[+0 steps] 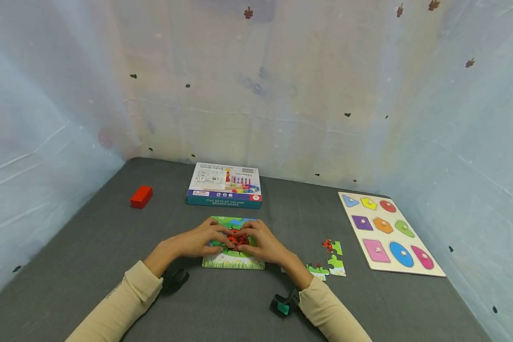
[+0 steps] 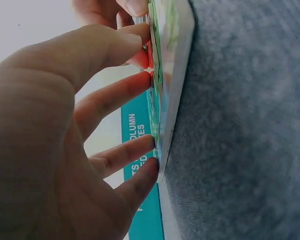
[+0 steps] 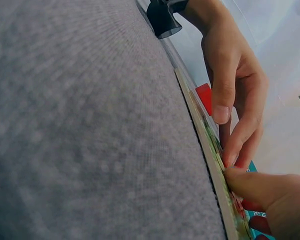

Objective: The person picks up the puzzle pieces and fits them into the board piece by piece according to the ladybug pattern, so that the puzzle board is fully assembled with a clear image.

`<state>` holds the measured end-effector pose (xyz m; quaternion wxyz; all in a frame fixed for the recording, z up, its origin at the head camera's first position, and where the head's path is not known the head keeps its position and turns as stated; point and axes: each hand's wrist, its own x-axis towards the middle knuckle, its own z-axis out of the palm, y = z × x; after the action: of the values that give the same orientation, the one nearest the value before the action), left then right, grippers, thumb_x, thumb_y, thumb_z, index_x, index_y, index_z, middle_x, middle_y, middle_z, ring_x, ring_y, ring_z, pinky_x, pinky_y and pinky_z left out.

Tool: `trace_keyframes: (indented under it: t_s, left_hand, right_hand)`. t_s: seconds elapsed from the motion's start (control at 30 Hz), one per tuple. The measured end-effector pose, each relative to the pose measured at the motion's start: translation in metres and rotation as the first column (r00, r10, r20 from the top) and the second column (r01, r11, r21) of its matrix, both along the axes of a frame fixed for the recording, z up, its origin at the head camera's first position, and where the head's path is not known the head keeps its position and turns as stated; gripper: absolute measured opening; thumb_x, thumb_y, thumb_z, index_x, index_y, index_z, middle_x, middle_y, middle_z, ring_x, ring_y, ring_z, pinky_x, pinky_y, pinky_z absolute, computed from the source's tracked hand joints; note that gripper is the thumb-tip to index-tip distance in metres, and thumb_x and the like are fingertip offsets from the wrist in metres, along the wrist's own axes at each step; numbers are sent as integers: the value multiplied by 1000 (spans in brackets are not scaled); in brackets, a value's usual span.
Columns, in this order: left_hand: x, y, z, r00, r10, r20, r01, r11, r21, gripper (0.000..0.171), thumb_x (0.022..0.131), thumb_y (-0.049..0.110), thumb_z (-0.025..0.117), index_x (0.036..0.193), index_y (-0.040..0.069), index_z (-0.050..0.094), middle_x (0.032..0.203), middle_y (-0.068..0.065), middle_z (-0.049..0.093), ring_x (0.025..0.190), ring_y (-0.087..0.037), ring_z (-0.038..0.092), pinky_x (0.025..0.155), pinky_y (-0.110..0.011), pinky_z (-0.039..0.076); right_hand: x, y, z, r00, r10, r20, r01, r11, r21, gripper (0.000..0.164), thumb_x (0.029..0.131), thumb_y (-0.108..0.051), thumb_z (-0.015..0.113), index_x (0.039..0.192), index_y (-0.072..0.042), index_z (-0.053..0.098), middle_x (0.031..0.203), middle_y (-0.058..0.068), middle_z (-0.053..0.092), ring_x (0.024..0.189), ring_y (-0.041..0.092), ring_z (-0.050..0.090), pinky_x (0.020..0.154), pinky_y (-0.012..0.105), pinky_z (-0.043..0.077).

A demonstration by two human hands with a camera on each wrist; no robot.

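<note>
A ladybug picture puzzle board [image 1: 232, 262] lies flat on the grey table, and both hands meet over its middle. My left hand [image 1: 201, 241] comes from the left and rests its spread fingertips on the pieces. From the right, my right hand [image 1: 262, 241] touches the red ladybug [image 1: 239, 240] with its fingers and thumb. Seen edge-on in the left wrist view, the board [image 2: 179, 75] has the left fingertips on its face. In the right wrist view, the right thumb [image 3: 255, 186] presses near the board's near edge. The hands hide part of the picture.
Loose puzzle pieces [image 1: 337, 266] lie right of the board, some partly behind the right forearm. Beyond the board sits a beaded-box toy carton [image 1: 224, 200]. A red block [image 1: 141, 196] is at the far left, and a wooden shape board [image 1: 369, 221] at the right.
</note>
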<state>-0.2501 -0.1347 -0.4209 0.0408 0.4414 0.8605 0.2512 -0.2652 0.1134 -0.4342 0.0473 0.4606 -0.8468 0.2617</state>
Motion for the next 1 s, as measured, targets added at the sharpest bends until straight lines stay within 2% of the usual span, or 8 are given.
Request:
trace_keyframes:
  t_s: [0.13,0.3,0.43,0.63,0.83,1.0]
  left_hand:
    - [0,0,1,1000,18,7,-18,1000,-14,27,92,16,59,113,28,68,133,-3,52,116,-27,36,91,-49,36]
    - [0,1,1,999,25,-30,-26,999,-24,26,91,17,59,112,29,69,131,-3,54,118,-27,39,93,-50,37]
    - [0,2,0,999,-1,-47,1,1000,-1,26,91,16,59,113,25,69,129,-5,55,120,-25,42,96,-49,38]
    - [1,3,-2,999,-45,-30,45,999,17,27,90,19,61,116,19,66,132,-8,51,122,-24,43,98,-47,37]
    - [2,3,-3,998,-58,-38,59,998,20,33,90,24,61,122,18,62,136,-6,49,123,-24,41,99,-48,35]
    - [1,4,-4,999,-34,-14,35,999,11,33,91,27,60,123,22,63,137,-3,49,120,-22,40,97,-46,36]
  right_hand:
    - [0,0,0,1000,-1,6,1,1000,0,37,85,-27,69,117,-10,65,115,5,55,104,18,44,88,37,39]
    - [1,0,0,1000,-6,17,6,1000,-2,39,84,-30,70,117,-11,64,116,5,55,104,17,43,87,37,38]
    - [1,-1,0,1000,-2,17,2,1000,-14,38,85,-30,69,117,-11,64,116,5,55,102,17,44,86,37,38]
    - [1,-2,-2,1000,6,-28,-7,1000,-21,35,85,-28,69,115,-9,64,112,6,56,100,18,46,87,37,37]
    - [4,-2,1,999,-29,-42,30,999,24,36,87,-31,67,116,-10,62,113,5,55,104,18,47,90,37,38]
    - [7,-4,5,997,-65,-37,68,993,95,39,88,-34,65,117,-9,58,116,6,53,107,18,46,93,37,38]
